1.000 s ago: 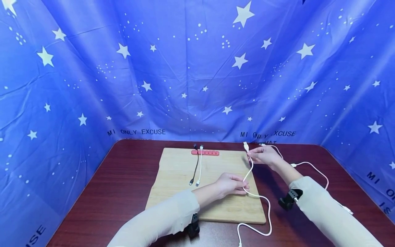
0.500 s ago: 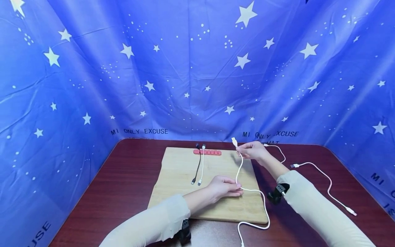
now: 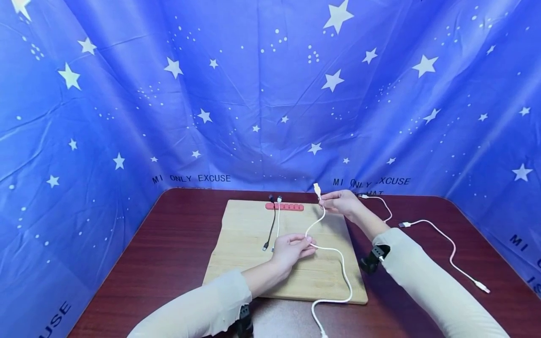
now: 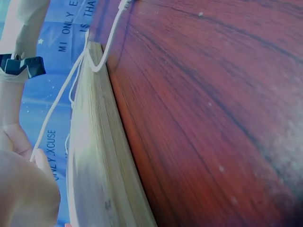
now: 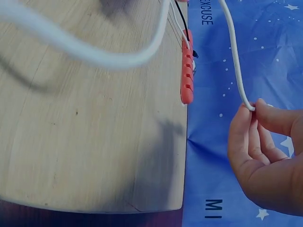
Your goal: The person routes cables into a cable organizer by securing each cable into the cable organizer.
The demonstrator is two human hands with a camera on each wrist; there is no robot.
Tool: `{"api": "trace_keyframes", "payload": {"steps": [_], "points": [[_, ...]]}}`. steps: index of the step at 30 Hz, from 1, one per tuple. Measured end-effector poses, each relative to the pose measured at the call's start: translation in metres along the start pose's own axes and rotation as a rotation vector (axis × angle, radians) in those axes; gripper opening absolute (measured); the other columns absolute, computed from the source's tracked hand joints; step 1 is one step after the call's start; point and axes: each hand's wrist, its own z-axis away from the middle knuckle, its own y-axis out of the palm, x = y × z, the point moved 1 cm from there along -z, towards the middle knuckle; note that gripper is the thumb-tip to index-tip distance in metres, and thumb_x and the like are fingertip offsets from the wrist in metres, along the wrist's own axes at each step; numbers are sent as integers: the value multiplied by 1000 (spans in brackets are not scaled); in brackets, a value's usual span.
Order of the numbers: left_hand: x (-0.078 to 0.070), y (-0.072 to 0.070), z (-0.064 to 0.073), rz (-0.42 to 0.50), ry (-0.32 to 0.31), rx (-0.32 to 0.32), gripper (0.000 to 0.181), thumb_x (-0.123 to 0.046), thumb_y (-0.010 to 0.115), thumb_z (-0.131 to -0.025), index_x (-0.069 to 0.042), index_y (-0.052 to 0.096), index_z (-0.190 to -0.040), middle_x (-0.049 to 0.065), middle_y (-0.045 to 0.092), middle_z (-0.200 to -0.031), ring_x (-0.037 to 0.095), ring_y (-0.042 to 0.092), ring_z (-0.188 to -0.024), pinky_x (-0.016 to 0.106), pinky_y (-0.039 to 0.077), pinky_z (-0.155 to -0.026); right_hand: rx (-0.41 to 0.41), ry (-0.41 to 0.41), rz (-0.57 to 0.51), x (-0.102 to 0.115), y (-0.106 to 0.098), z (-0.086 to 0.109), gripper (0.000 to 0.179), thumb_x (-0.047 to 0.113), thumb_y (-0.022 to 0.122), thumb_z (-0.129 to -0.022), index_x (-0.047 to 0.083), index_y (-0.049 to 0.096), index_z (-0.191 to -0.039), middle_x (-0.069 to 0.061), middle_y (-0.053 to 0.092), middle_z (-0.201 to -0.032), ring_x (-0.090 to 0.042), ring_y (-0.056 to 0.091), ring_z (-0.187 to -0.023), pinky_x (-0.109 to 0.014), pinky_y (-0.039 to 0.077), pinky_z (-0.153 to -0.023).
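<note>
A white USB cable (image 3: 344, 267) runs between both hands, its USB plug (image 3: 317, 189) pointing up above the board's back right corner. Just below that plug, my right hand (image 3: 341, 203) pinches the cable between thumb and fingers, plain in the right wrist view. Over the middle of the board, my left hand (image 3: 291, 251) pinches the same cable further along. From there the cable hangs across the wooden board (image 3: 241, 263) and off its front edge. A red cable clip strip (image 5: 187, 71) lies along the board's back edge, with a black cable (image 3: 270, 230) and a short white cable (image 3: 278, 218) in its left slots.
Another white USB cable (image 3: 444, 234) lies on the dark red table (image 3: 148, 253) at the right. Behind the right hand is one more white cable (image 3: 382, 203). A blue star-printed curtain (image 3: 253, 94) stands along the table's back and sides.
Both hands have moved left with the white USB cable, bringing its plug from the board's right corner closer to the clip strip. The left hand now overlaps the short white cable's lower end.
</note>
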Motion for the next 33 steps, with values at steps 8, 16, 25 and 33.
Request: {"api": "trace_keyframes", "payload": {"steps": [8, 16, 25, 33], "points": [[-4, -17, 1, 6, -1, -57, 25, 1, 64, -88, 17, 63, -107, 27, 72, -95, 10, 71, -72, 28, 62, -78, 15, 35, -89, -6, 7, -9, 48, -3, 60, -90, -19, 43, -132, 5, 72, -77, -4, 69, -75, -19, 62, -74], [-11, -26, 10, -27, -60, -61, 26, 5, 64, -86, 17, 62, -110, 23, 73, -93, 8, 70, -70, 27, 63, -77, 51, 51, -200, -8, 22, -21, 51, -2, 61, -90, -17, 41, -134, -1, 75, -84, -5, 69, -77, -21, 62, -77], [-8, -29, 9, -54, -156, -14, 27, 4, 64, -87, 15, 62, -111, 15, 74, -89, 7, 68, -70, 27, 62, -79, 166, 119, -433, -5, 34, -31, 24, -6, 52, -94, 10, 68, -84, 0, 73, -74, -8, 69, -73, -20, 62, -77], [-7, -28, 5, -83, -170, 7, 25, 6, 66, -85, 17, 63, -107, 22, 74, -92, 9, 68, -70, 25, 63, -75, 203, 163, -429, 5, 41, -38, 30, -5, 49, -96, 11, 67, -76, -1, 72, -71, -9, 69, -70, -19, 62, -74]]}}
